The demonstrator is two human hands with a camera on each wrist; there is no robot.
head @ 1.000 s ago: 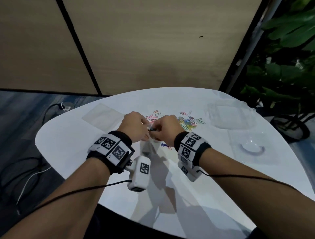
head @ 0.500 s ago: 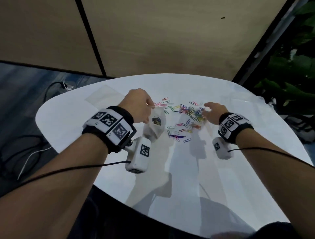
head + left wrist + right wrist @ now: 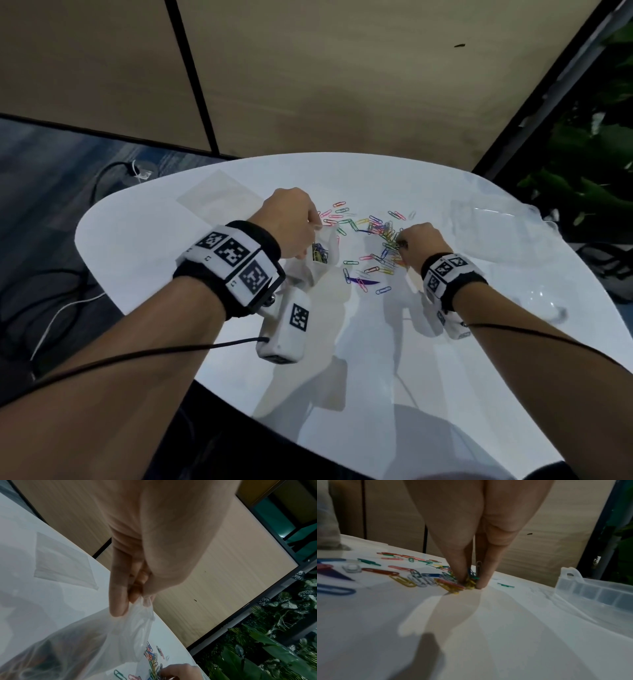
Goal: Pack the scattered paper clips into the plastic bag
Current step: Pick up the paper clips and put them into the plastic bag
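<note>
Coloured paper clips [image 3: 373, 240] lie scattered over the middle of the white table [image 3: 205, 274]. My left hand [image 3: 291, 222] pinches the rim of a clear plastic bag [image 3: 322, 260] and holds it up; several clips show inside the bag. In the left wrist view my fingers [image 3: 120, 599] pinch the bag [image 3: 133, 631] at its top edge. My right hand [image 3: 416, 241] is down on the pile. In the right wrist view its thumb and fingers [image 3: 481, 577] pinch a small bunch of clips [image 3: 471, 582] against the table.
A flat clear bag [image 3: 215, 198] lies at the table's far left. A clear plastic box [image 3: 594, 589] sits to the right of the pile, with a clear round lid [image 3: 548, 308] nearer me. Cables run over the floor at left, and plants stand at right.
My hands were together at the bag a second ago. Since then the right hand has moved right to the pile and closed its fingers on clips; the left still holds the bag.
</note>
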